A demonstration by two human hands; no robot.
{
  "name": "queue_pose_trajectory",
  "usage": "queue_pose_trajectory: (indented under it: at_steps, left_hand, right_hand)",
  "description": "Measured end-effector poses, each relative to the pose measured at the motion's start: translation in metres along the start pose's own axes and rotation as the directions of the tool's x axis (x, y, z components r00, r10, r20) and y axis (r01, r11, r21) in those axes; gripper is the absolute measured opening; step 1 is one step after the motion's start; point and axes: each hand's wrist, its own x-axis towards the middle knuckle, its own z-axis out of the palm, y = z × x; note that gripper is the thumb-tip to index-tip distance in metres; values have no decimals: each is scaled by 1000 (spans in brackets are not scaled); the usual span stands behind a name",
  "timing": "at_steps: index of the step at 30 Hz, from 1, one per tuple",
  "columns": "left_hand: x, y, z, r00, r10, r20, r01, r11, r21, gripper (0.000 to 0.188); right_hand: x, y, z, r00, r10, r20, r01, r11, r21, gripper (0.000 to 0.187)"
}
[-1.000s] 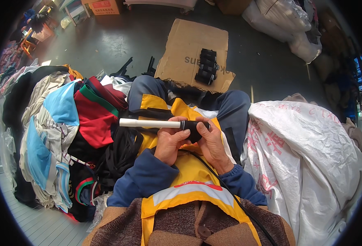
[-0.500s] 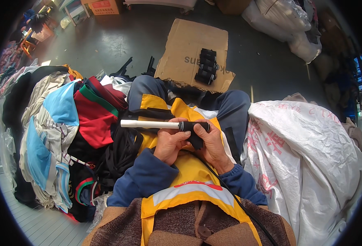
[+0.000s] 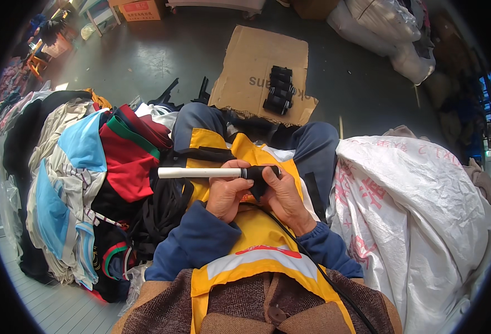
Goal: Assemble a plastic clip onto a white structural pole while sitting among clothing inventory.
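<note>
Over my lap I hold a white tube [image 3: 198,172] level, its free end pointing left. My left hand [image 3: 227,192] grips it near the right end. A black strap [image 3: 259,178] is wound around that end, and my right hand [image 3: 284,195] pinches it there. A yellow vest [image 3: 245,153] with a reflective band lies across my knees under both hands. A thin black strap runs from the roll down along my right forearm [image 3: 290,234].
A heap of mixed clothes [image 3: 84,178] lies to my left, with loose black straps [image 3: 164,209] beside it. A big white sack [image 3: 418,217] stands at my right. Ahead, a flat cardboard sheet [image 3: 256,72] carries several rolled black straps [image 3: 279,89]. More bags sit at the far right.
The hands have shifted only slightly on the tube; the black strap sits a little tighter around its right end.
</note>
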Motion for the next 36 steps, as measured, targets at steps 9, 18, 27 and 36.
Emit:
queue_pose_trajectory:
  at_steps: [9,18,27,36]
  left_hand:
    - [0,3,0,995,-87,39,91,990,-112,32]
    - [-5,3,7,992,128,-17,-128,992,-2,31]
    - [1,-4,5,696,642,322,-642,355,680,26]
    - [-2,13,5,823,555,120,-490,586,646,16]
  right_hand:
    - [1,-4,-7,1000,-21,-21,18,990,-142,21]
    - [-1,10,-6,979,128,160,-160,965,206,39]
    - [0,-5,8,944,271,187,-307,929,206,37]
    - [13,-25,14,995,-52,87,45,996,79,24]
